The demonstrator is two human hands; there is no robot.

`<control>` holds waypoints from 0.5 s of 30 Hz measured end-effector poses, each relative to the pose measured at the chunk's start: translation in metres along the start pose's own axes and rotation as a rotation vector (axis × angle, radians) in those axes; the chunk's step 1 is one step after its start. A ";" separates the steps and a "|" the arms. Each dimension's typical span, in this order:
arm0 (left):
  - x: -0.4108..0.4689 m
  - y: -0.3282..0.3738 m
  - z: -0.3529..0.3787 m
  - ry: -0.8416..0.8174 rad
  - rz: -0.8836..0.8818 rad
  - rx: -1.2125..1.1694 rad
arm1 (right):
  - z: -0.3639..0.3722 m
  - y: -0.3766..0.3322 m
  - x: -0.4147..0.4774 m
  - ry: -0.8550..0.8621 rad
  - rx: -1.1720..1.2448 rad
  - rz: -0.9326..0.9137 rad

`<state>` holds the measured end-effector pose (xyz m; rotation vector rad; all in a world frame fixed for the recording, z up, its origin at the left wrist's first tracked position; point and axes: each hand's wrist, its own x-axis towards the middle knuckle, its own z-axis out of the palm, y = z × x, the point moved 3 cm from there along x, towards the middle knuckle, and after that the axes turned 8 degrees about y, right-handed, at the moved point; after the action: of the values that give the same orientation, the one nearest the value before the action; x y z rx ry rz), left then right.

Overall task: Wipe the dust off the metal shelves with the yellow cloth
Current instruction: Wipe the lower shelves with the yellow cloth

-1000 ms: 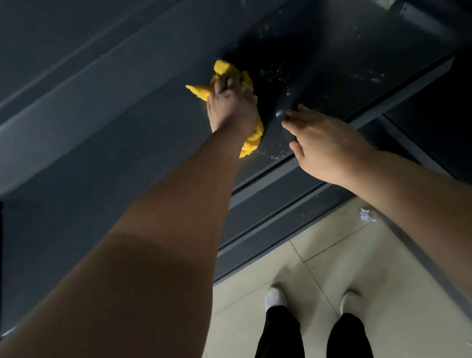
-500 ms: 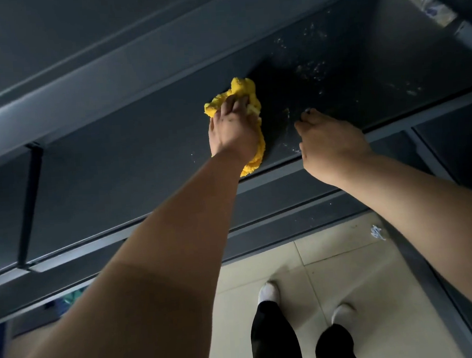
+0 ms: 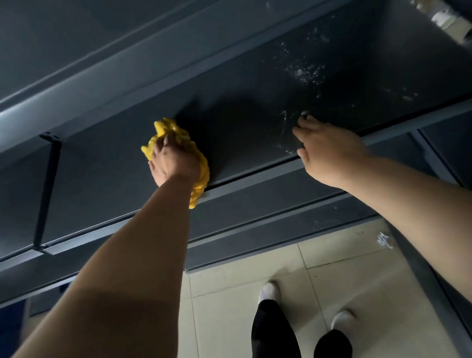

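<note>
Gripping the bunched, nubby yellow cloth point(image 3: 202, 167), left hand point(image 3: 173, 160) presses it onto the smooth dark metal shelf point(image 3: 111, 165) near its front lip. I see right hand point(image 3: 332, 151) flat, fingers straight, resting on the shelf. Gritty white dust point(image 3: 305, 73) speckles the surface beyond.

The left hand point(image 3: 173, 162) covers most of the yellow cloth point(image 3: 204, 171); blurred pale objects point(image 3: 438, 18) at two o'clock, cut by the edge, defy naming; the white scrap point(image 3: 384, 240) at four o'clock is too small to identify.
</note>
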<state>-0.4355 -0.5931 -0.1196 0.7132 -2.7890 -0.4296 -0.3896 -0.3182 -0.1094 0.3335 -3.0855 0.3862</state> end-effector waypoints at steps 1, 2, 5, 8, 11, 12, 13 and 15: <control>-0.001 -0.005 -0.001 0.017 -0.042 -0.002 | -0.002 0.005 -0.002 0.010 0.004 -0.003; -0.003 -0.007 -0.001 0.024 -0.083 -0.016 | -0.003 0.010 -0.005 0.027 0.001 -0.005; -0.011 -0.001 0.003 0.004 -0.182 -0.102 | -0.008 0.028 -0.014 0.072 -0.017 0.009; -0.026 0.021 0.010 -0.005 -0.179 -0.123 | -0.011 0.041 -0.019 0.091 -0.012 0.034; -0.044 0.051 0.017 -0.032 -0.086 -0.139 | -0.013 0.046 -0.024 0.098 0.015 0.037; -0.051 0.061 0.020 -0.046 -0.049 -0.149 | -0.012 0.047 -0.025 0.095 0.022 0.034; -0.057 0.072 0.023 -0.058 -0.017 -0.163 | -0.012 0.048 -0.027 0.092 0.030 0.031; -0.068 0.094 0.029 -0.077 0.037 -0.194 | -0.011 0.050 -0.031 0.087 0.052 0.026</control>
<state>-0.4259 -0.4742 -0.1248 0.6129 -2.7751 -0.7233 -0.3706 -0.2613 -0.1121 0.2698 -3.0019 0.4695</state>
